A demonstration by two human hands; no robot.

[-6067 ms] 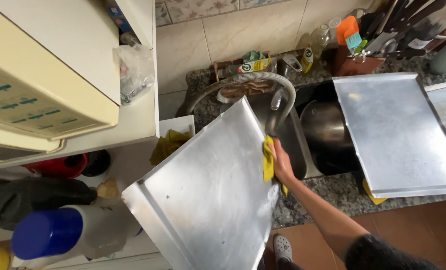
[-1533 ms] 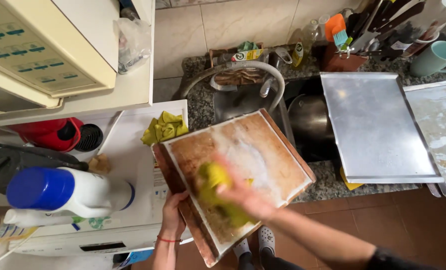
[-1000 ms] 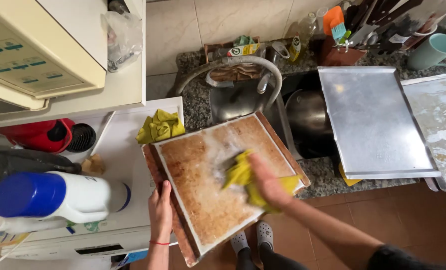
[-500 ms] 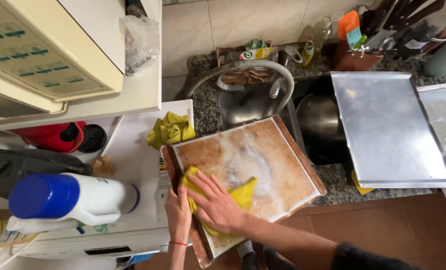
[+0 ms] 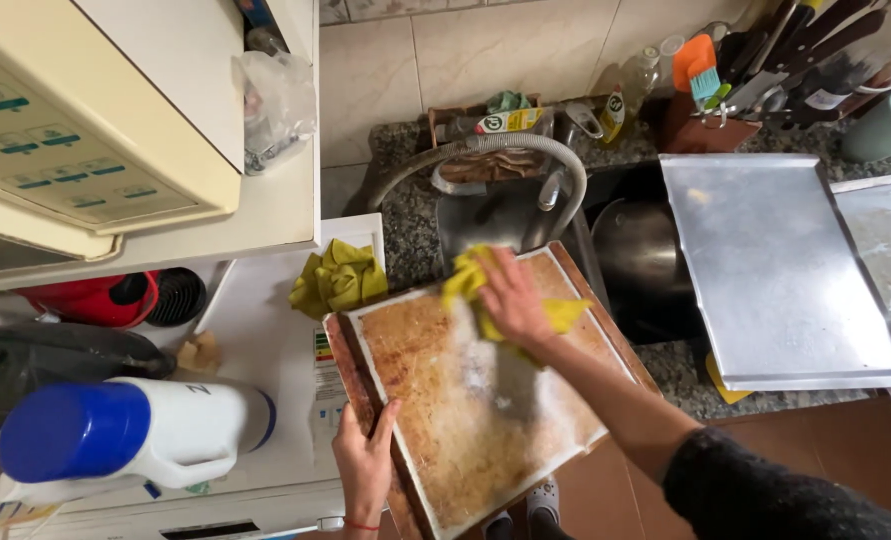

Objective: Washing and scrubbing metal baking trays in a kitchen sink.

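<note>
Yellow cloth (image 5: 486, 290) is bunched under the right hand (image 5: 511, 300), pressed flat onto the far corner of a big brown-crusted baking tray (image 5: 476, 400). The left hand (image 5: 366, 465) grips the tray's near-left rim, fingers curled over the edge, keeping it steady. The tray sits half over the sink (image 5: 526, 215) and half over the white appliance top (image 5: 266, 340), tilted towards the person.

Looks to me like the scrubbing stage, about midway: there's a paler, foamy patch in the middle but the rest is brown. I'd guess the next stroke needs firm pressure across the near-left part, with the left hand bracing hard so the tray doesn't slide.

Around it: a second yellow cloth (image 5: 341, 280) just beside the tray, a white jug with a blue cap (image 5: 131, 435) lying on its side, a clean metal sheet (image 5: 776, 270) on the worktop to the right, a pot (image 5: 636, 250) in the sink. The curved tap (image 5: 526, 150) hangs close above the tray's far edge, so not much room there.
</note>
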